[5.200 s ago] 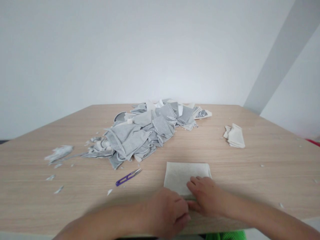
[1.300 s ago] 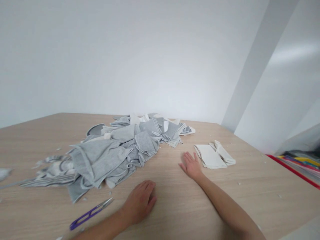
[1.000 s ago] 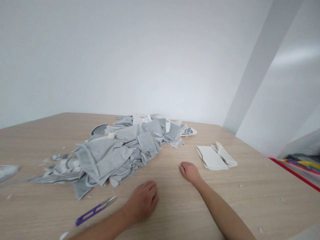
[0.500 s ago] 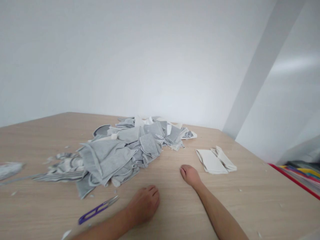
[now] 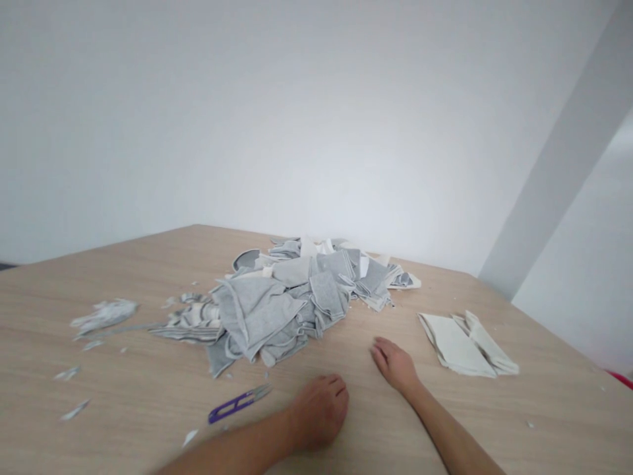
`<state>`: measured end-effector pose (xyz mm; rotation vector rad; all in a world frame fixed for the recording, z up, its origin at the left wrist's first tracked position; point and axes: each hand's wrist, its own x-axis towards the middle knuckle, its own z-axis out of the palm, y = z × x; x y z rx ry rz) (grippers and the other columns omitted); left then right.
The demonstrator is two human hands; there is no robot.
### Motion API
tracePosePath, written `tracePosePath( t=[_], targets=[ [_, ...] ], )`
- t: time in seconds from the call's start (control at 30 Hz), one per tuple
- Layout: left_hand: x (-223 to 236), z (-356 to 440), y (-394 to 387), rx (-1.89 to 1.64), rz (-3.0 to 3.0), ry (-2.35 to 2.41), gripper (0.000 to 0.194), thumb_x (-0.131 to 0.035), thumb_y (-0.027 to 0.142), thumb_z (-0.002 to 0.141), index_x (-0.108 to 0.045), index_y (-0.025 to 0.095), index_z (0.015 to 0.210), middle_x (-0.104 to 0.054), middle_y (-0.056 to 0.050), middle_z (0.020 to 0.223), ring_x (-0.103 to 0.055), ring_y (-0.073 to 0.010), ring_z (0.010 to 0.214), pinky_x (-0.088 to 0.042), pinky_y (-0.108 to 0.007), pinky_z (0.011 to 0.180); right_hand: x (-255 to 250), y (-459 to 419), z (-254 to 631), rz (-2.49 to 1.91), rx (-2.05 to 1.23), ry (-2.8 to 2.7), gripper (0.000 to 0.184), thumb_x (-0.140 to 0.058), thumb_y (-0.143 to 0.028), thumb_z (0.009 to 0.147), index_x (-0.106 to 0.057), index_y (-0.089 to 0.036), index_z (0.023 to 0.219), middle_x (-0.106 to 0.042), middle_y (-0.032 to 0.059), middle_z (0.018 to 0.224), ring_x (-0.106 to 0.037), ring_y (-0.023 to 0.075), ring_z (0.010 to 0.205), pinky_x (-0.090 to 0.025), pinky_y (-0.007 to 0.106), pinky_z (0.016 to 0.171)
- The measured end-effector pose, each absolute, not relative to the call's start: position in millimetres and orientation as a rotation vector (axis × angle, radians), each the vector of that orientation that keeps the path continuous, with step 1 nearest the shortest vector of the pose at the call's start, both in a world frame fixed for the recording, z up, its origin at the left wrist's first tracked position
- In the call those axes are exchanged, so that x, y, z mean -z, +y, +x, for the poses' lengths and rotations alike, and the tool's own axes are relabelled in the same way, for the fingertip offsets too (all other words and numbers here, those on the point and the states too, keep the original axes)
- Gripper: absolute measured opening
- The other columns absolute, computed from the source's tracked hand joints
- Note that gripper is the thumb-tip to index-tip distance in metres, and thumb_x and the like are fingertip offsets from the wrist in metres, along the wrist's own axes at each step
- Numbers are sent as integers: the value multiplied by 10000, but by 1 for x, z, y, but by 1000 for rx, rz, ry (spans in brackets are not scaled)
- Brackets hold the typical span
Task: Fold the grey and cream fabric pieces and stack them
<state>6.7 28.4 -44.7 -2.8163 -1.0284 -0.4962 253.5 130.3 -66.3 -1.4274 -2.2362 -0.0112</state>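
My left hand (image 5: 320, 410) rests on the table near the front, its fingers curled closed with no object showing in them. My right hand (image 5: 395, 364) lies farther right, loosely closed and a little blurred, also with nothing visible in it. Left of my left hand is a pair of purple thread snips (image 5: 238, 402), lying loose and not touched. A heap of grey, white and striped fabric pieces (image 5: 270, 307) spreads beyond both hands. To the right of my right hand lie folded cream fabric pieces (image 5: 462, 346), apart from it.
The wooden table (image 5: 123, 264) meets a white wall (image 5: 316, 119) at the back. A bundle of pale scraps (image 5: 105, 315) lies at the left, with several small offcuts (image 5: 75, 410) around it. A red edge (image 5: 618, 379) shows at the far right.
The view has swung left, so everything on the table appears shifted right. Most of the red-edged, colourful stack has left the view. Both hands stay resting on the table.
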Motion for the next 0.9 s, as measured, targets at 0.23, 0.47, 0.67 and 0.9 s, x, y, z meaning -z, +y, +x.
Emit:
tracePosePath(
  t=[0.23, 0.47, 0.67, 0.9],
  targets=[
    [47, 9, 28, 459, -2799, -1106, 163, -456, 244, 841, -595, 162, 869, -607, -115, 897, -553, -236, 851, -457, -383, 731, 39, 165, 157, -1284, 56, -2197, 399, -387, -353, 907, -574, -163, 1204, -501, 112, 1337, -442, 223, 1240, -329, 356, 1041],
    [44, 7, 27, 396, -2814, -1105, 216, -438, 272, 842, -627, 181, 893, -623, -121, 880, -578, -250, 831, -473, -413, 693, 6, 194, 109, -1372, 57, -2234, 264, -474, -277, 865, -628, -180, 1056, -607, 112, 1174, -482, 236, 1154, -337, 348, 982],
    [47, 7, 28, 395, -2825, -1129, 212, -452, 280, 841, -634, 181, 887, -628, -131, 892, -582, -262, 848, -463, -423, 694, -9, 192, 111, -1393, 20, -1964, 347, -312, -303, 925, -624, -160, 976, -650, 126, 951, -569, 218, 912, -399, 309, 812],
    [45, 1, 24, 635, -2829, -1236, 165, -474, 238, 829, -561, 182, 958, -608, -97, 1003, -559, -243, 965, -464, -400, 818, -88, 156, 143, -995, -121, -1432, 366, -404, -468, 875, -584, -150, 859, -536, -15, 629, -473, 139, 607, -380, 250, 580]
  ],
)
